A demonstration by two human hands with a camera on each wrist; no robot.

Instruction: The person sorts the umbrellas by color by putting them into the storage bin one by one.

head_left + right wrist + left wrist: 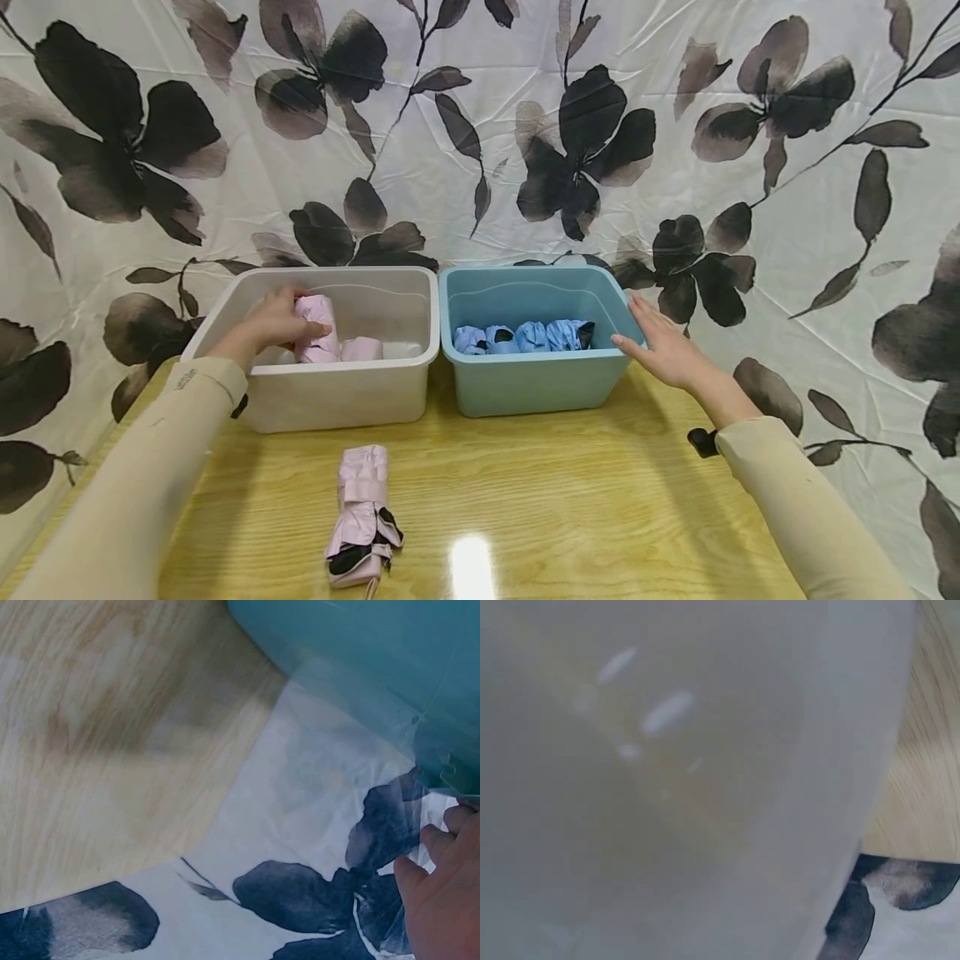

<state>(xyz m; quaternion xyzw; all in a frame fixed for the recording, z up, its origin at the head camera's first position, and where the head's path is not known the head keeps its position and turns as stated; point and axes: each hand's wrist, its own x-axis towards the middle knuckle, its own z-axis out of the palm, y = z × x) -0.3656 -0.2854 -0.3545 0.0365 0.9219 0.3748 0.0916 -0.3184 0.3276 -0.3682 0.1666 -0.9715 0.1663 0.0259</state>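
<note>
My left hand (272, 323) reaches into the white bin (341, 398) and grips a pink folded umbrella (318, 308), thumb across its near side. Beside it in the bin lies another pink umbrella (362, 348), partly hidden by the front wall. On the right, my right hand (671, 350) has its fingers extended at the right rim of the blue bin (536, 387). Several blue folded umbrellas (532, 337) lie in a row inside that bin. A close, blurred bin wall (705, 787) fills most of the left wrist view, with neither hand nor umbrella showing.
A pink folded umbrella (363, 492) with black parts lies on the wooden table (570, 492) in front of the white bin. The two bins stand side by side near the back edge. Behind them hangs a floral cloth (480, 125).
</note>
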